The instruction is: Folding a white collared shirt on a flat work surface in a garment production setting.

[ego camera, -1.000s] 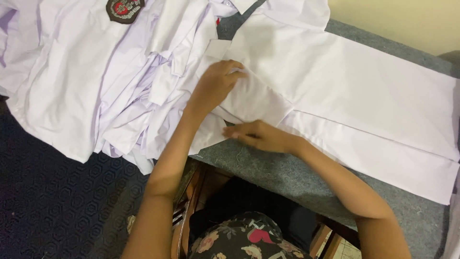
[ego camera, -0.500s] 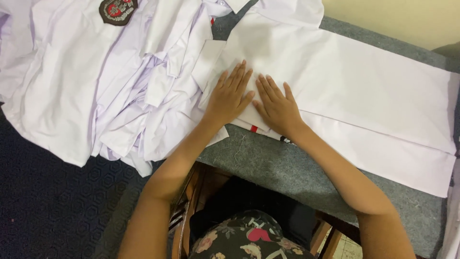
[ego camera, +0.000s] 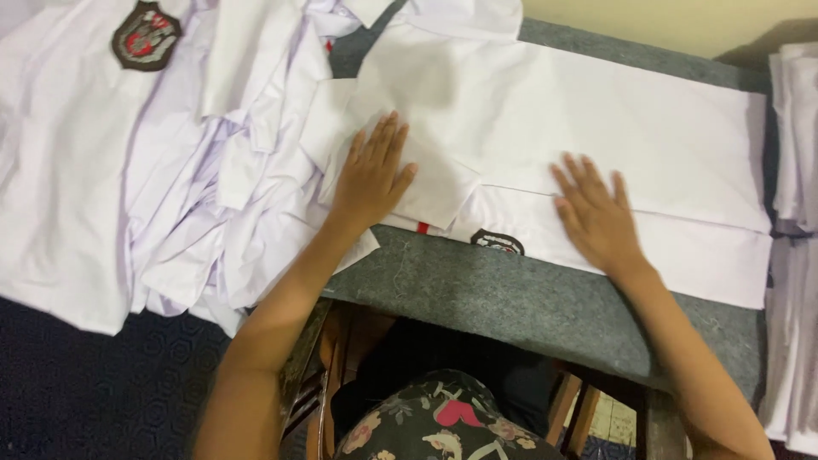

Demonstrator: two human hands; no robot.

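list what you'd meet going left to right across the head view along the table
heap of white shirts → left hand → folded white shirt → right hand → stack of white cloth at the right edge

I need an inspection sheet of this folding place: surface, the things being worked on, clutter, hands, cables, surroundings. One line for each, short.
Surface: grey felt-covered table, front strip bare, the rest under cloth.
Job's things: white folded shirt lying flat and long across the table; a dark badge shows at its near edge.
Clutter: loose heap of white shirts on the left, one with a dark and red chest badge; a stack of white cloth at the right edge.
Hands: left hand and right hand both open, palms flat on the folded shirt, apart from each other.
Cables: nothing seen.
Surroundings: dark blue patterned floor, pale wall, wooden chair frame under the table.
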